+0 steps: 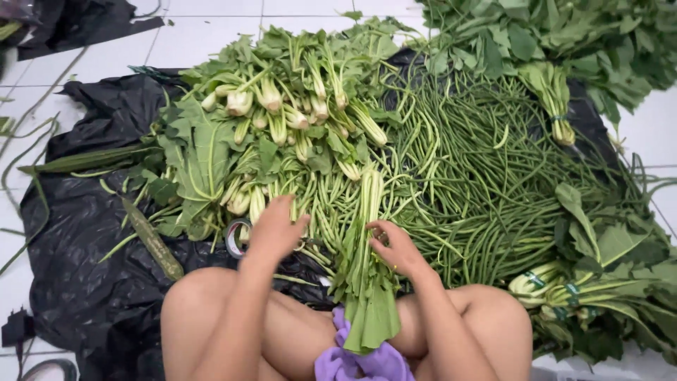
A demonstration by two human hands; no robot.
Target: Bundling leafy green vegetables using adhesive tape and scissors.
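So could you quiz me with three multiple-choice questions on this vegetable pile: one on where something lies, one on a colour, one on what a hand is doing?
1. Where does the roll of tape lie?
A. on the long beans
B. beside the left hand, on the black plastic sheet
C. on the white tiles

2. What colour is the cloth between the knees?
A. purple
B. red
C. yellow

3. What is the right hand doing?
A. resting on a knee
B. holding a knife
C. gripping the stalks of a leafy bunch

Answers: 1 B, it sits on the black plastic sheet just left of the left hand. 2 A, it is plainly purple. 3 C, its fingers curl at the leafy bunch.
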